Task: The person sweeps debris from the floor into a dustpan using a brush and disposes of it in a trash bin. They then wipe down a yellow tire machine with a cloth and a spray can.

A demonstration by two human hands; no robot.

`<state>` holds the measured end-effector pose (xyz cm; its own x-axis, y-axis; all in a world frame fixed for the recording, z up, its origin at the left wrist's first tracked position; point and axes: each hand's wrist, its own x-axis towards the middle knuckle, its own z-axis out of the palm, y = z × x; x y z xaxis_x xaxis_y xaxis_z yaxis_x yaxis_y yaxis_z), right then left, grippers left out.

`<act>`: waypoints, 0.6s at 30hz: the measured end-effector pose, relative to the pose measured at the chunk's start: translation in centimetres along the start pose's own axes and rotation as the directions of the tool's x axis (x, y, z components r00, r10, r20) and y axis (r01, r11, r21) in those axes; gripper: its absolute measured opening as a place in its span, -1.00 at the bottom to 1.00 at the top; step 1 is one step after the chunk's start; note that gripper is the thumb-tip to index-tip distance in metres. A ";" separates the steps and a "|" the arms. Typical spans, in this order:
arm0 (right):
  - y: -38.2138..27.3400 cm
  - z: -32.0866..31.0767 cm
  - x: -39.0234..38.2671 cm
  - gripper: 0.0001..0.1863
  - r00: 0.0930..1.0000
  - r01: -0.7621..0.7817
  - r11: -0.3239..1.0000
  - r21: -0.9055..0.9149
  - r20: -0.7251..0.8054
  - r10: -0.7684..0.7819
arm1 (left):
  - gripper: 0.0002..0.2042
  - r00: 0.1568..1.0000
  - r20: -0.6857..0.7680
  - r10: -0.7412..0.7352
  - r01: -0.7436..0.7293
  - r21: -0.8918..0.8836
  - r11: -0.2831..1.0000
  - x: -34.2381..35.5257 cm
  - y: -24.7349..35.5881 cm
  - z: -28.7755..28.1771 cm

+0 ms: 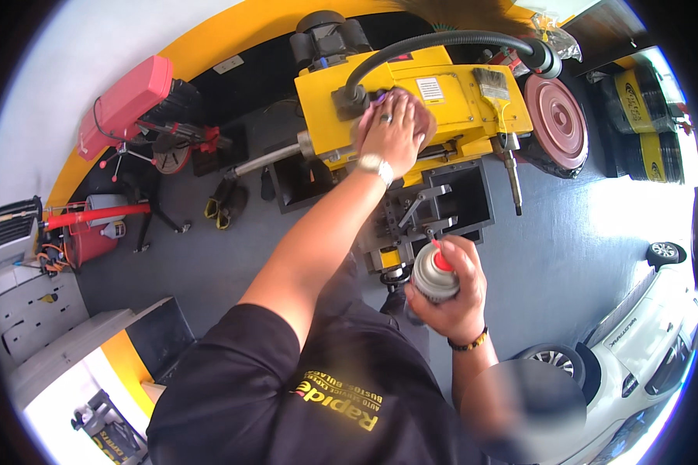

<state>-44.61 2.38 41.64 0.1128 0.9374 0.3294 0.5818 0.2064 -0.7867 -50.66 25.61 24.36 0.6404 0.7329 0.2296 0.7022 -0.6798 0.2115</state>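
My left hand (395, 136) lies over a pinkish rag (424, 120), pressing it against the top of a yellow brake lathe (322, 89). Its fingers point away from me, and much of the rag is hidden beneath them. In front of the machine my right hand (467, 293) is wrapped round an aerosol spray can (433, 284) with a red nozzle. The index finger rests at the nozzle; whether it presses down I cannot tell. A black flexible lamp arm (442, 37) arches over the machine from beside my left hand.
A paintbrush (492, 87) lies on the machine's right side, near a round reddish disc (557, 124). Metal tool parts and black trays (473, 190) sit below. A red bench drill (132, 101) stands at left, stacked drums (640, 116) at far right, a white car (640, 333) lower right.
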 end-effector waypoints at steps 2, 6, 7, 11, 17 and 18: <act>0.1 -1.2 -1.0 -0.13 0.999 -0.026 0.999 0.033 -0.034 0.027 | -0.30 0.998 0.061 -0.005 0.004 0.019 1.000 -0.7 0.2 0.3; 1.0 -3.4 -3.0 -0.15 0.993 -0.112 0.993 0.025 -0.022 0.113 | -0.29 0.984 0.050 -0.172 0.162 0.161 0.973 6.4 -0.9 0.0; 1.1 -3.9 -3.3 -0.15 0.996 -0.091 0.996 0.026 0.002 0.091 | -0.31 0.955 -0.064 -0.290 0.294 0.059 0.954 8.4 -3.1 1.3; 1.8 -6.8 -6.1 -0.16 0.990 -0.137 0.990 -0.024 -0.026 0.136 | -0.32 0.832 -0.146 -0.535 0.530 -0.074 0.845 10.6 -2.6 1.0; 3.7 -9.7 -12.5 -0.16 0.903 -0.387 0.919 0.073 -0.174 0.394 | -0.30 0.947 -0.004 -0.320 0.320 0.044 0.946 1.9 3.2 1.9; 3.9 -10.2 -12.4 -0.15 0.926 -0.350 0.937 0.011 -0.145 0.348 | -0.30 0.946 -0.004 -0.325 0.323 0.099 0.941 2.9 3.0 1.3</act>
<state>-35.57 -11.30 39.84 0.4241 0.8993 0.1070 0.4962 -0.1319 -0.8581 -46.29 25.80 24.43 0.3764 0.9138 0.1526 0.8987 -0.4002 0.1796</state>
